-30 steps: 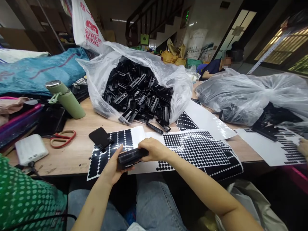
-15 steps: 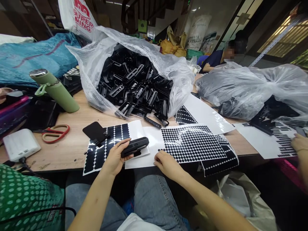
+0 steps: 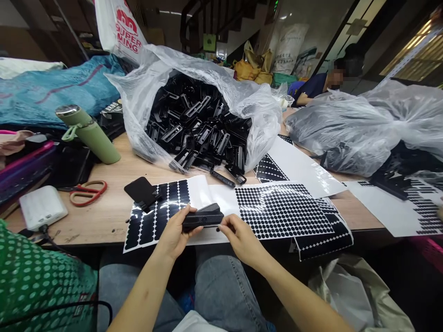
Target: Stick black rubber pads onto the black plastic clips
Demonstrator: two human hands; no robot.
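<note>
At the desk's (image 3: 107,223) near edge, your left grip (image 3: 177,234) is clasping a black holder (image 3: 206,218), your right grip (image 3: 241,237) pinching a black dot (image 3: 218,229).

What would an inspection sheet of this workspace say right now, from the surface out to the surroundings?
Surface: wood-look table, small dark marks near its front edge.
Job's things: carbon-patterned part; small dark piece; dot sheet; open plastic bag of black pieces.
Clutter: green flask, red-handled scissors, white box.
Hands: left hand grips the carbon-patterned part; right hand pinches the small dark piece beside it.
Cables: plugged cable at the white box; black cable over green dotted fabric.
Surroundings: another person farther back at right; staircase behind.
</note>
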